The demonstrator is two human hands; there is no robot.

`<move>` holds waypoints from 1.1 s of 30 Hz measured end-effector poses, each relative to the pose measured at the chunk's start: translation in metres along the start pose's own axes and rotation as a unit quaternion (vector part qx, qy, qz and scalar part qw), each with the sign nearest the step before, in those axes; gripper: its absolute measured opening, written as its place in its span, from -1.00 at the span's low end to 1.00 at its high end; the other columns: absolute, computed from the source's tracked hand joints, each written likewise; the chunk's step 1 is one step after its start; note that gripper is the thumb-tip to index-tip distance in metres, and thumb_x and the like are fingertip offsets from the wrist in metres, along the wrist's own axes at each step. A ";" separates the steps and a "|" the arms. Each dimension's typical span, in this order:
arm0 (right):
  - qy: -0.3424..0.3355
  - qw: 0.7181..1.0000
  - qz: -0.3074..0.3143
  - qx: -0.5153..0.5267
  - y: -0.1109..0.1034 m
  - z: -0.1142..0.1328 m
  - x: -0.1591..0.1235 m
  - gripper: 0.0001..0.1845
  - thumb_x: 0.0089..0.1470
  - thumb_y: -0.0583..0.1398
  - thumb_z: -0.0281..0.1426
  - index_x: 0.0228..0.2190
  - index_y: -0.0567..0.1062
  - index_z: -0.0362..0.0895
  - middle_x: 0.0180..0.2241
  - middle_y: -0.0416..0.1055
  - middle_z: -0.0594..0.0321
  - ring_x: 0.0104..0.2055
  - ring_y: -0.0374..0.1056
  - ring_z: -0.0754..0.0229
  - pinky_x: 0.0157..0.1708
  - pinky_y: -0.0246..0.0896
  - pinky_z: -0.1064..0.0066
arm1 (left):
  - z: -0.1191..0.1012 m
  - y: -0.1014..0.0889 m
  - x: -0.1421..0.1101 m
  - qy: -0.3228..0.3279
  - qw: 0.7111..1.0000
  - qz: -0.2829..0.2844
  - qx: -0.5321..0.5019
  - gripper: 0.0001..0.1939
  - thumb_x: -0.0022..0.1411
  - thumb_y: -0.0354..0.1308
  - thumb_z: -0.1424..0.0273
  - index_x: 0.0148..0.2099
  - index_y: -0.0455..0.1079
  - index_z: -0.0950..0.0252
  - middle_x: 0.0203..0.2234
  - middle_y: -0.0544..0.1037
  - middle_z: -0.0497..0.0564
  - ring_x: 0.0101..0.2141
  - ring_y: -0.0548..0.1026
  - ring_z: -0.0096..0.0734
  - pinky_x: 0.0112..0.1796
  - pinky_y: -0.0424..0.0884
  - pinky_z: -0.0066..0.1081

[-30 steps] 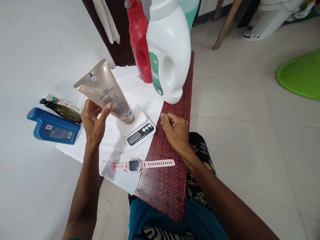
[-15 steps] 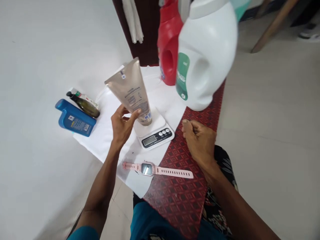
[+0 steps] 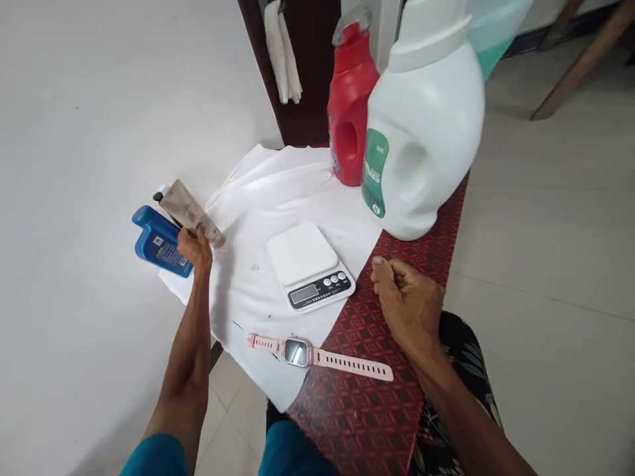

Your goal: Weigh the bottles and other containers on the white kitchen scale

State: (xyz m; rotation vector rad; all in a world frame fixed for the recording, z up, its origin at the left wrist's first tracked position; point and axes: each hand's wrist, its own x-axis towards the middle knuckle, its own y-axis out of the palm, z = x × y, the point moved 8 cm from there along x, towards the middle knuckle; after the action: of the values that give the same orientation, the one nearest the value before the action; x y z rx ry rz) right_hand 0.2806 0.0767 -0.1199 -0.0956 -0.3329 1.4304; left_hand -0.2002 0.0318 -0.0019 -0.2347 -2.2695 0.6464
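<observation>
A: Holding what in the left hand [image 3: 196, 248]?
B: Gripping the tan tube [image 3: 188, 208], over the left edge of the table [image 3: 362, 423], by the wall [image 3: 89, 119]. Tilted, crimped end toward the wall.
A: Near what?
B: Just beside the blue bottle [image 3: 159, 251], partly hiding a black-capped bottle [image 3: 157, 196]. Cannot tell whether touching either, or the white cloth [image 3: 248, 284] below.
A: And the right hand [image 3: 411, 301]?
B: Curled narrow near the right edge, close to the base of the white jug [image 3: 426, 132].
A: Anything else?
B: Seeing a white scale [image 3: 302, 254] between left and right edges, a pink watch [image 3: 296, 352] flat by the near edge, a red jug [image 3: 352, 119] toward the far edge.
</observation>
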 end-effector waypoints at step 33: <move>0.002 0.999 0.004 0.041 0.001 0.005 0.004 -0.45 0.40 0.06 -0.03 -0.58 0.14 0.01 -0.65 0.12 0.39 -0.54 0.01 0.25 -0.44 -0.11 0.32 | -0.333 0.232 -0.075 0.115 0.876 0.349 -0.313 -0.37 0.10 0.52 0.25 0.14 0.34 0.25 0.16 0.51 0.26 0.22 0.51 0.07 0.23 0.49 -0.03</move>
State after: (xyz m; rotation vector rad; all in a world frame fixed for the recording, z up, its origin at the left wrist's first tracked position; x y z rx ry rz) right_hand 0.2783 0.0799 -0.1150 -0.0320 -0.2702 1.4503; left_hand 0.0835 0.3298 0.0276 -1.4130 -2.0587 0.1692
